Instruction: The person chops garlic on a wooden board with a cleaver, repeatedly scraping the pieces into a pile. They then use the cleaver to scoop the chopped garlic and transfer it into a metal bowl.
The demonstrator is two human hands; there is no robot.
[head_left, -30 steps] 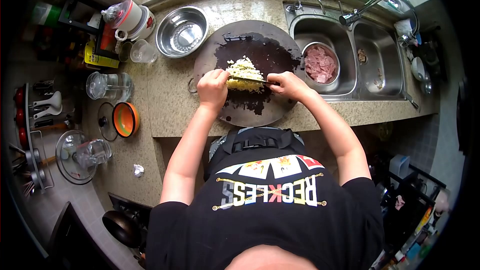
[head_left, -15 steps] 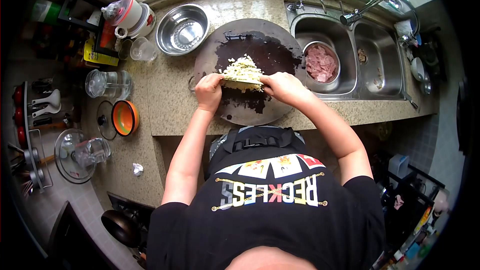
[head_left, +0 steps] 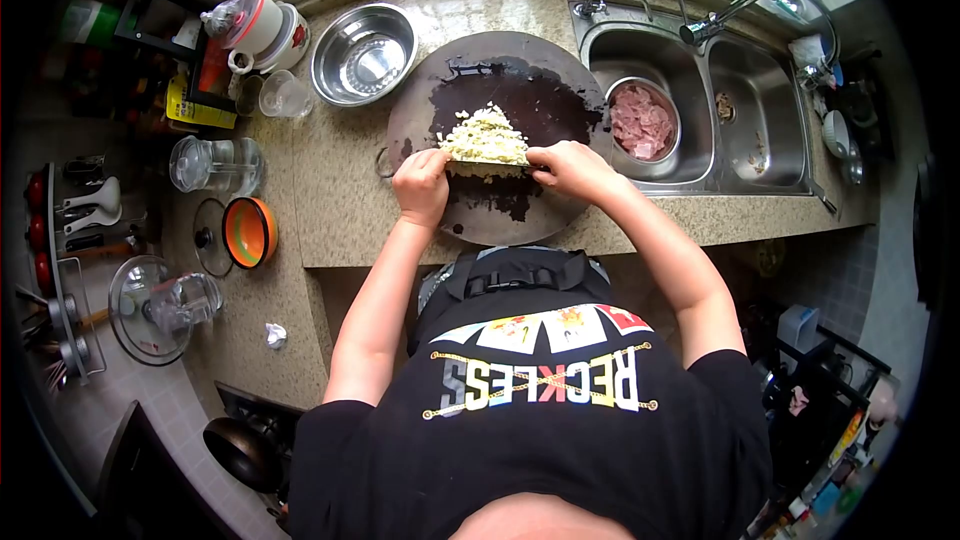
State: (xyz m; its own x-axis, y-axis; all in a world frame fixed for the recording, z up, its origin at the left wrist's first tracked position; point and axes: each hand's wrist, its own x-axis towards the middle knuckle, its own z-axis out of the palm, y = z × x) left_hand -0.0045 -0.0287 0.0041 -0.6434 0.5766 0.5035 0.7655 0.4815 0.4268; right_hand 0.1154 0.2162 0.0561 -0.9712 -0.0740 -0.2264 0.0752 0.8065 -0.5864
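A heap of pale, finely chopped pieces [head_left: 485, 134] lies in the middle of a round, dark, wet cutting board [head_left: 545, 105]. The kitchen knife [head_left: 490, 166] stands edge-down at the near side of the heap, seen almost along its spine. My right hand [head_left: 575, 170] is closed round its handle end. At the blade's other end, the fingers of my left hand [head_left: 421, 185] pinch the tip. Some chopped bits show on my side of the blade. The cutting edge is hidden.
Left of the board stands a steel bowl [head_left: 364, 55]. To the right, a bowl of raw pink meat [head_left: 642, 123] sits in the double sink [head_left: 710, 190]. An orange bowl [head_left: 249, 233], glass lid [head_left: 150, 311] and clear jugs occupy the left counter.
Both hands keep their grip on the knife, which has shifted slightly. The heap's outline differs a little, and the whole view has moved a touch.
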